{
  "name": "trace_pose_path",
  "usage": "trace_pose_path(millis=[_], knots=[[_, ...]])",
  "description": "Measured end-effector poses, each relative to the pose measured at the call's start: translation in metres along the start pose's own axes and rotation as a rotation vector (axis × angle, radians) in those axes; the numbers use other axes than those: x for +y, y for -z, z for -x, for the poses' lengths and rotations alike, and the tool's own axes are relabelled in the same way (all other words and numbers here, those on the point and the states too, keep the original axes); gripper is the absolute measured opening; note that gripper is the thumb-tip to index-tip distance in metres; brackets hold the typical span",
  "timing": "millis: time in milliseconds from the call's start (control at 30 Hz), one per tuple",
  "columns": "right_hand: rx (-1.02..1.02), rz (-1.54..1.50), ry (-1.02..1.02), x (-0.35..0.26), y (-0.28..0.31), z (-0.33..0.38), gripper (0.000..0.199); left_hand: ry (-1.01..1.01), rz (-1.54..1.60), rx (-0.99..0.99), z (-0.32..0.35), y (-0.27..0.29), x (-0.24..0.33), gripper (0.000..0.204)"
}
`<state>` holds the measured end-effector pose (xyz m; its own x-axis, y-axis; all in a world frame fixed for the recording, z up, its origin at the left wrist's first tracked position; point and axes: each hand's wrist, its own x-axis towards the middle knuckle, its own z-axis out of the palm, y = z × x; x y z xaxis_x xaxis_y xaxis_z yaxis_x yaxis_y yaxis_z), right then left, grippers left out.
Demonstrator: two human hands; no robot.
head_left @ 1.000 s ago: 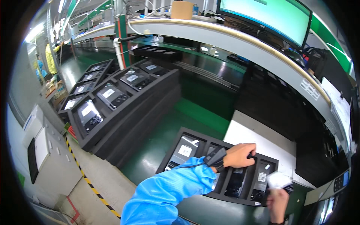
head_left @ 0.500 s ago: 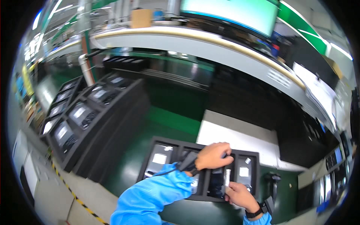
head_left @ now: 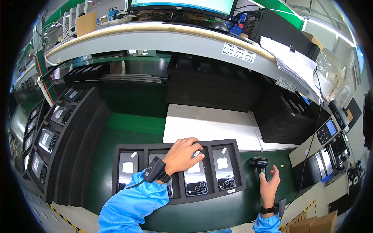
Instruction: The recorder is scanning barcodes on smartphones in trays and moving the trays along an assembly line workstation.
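A black foam tray (head_left: pixel 241 174) lies on the green bench, with a phone in each compartment, camera end toward me. My left hand (head_left: pixel 182 155) reaches over it, fingers curled at the upper end of the third phone (head_left: pixel 195 180) from the left. A small white tab shows between thumb and forefinger; what they grip is unclear. The second phone (head_left: pixel 169 190) is mostly covered by the hand and wrist device. At the right end lies another phone (head_left: pixel 222 167). My right hand (head_left: pixel 269 186) is open, thumb and fingers apart, beside the handle of a black handheld scanner (head_left: pixel 258 161).
Stacked foam trays (head_left: pixel 74 155) holding phones rise on the left. Further dark stacks (head_left: pixel 210 83) stand behind a white board (head_left: pixel 206 122). A shelf (head_left: pixel 155 37) carrying a monitor (head_left: pixel 182 6) crosses above. A machine with a small screen (head_left: pixel 330 130) stands at right, and a cable hangs before it.
My right hand has let go of the third phone's edge and moved right to the scanner. That phone now lies camera side up. The left hand stays over the tray; the view has shifted.
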<state>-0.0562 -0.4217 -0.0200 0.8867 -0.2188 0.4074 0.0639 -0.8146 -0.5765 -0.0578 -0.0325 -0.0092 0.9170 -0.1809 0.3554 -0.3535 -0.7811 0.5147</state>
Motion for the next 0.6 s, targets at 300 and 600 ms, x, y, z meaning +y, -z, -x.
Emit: trace_pose_path(millis=[300, 600], knots=[[-0.378, -0.699, -0.301, -0.037, -0.009, -0.016, 0.037, 0.118, -0.098, 0.241, 0.049, 0.056, -0.007, 0.036], [-1.537, -1.083, -0.576, -0.201, -0.04, 0.078, 0.029, 0.268, 0.059, 0.297, 0.069, 0.057, -0.031, 0.043]])
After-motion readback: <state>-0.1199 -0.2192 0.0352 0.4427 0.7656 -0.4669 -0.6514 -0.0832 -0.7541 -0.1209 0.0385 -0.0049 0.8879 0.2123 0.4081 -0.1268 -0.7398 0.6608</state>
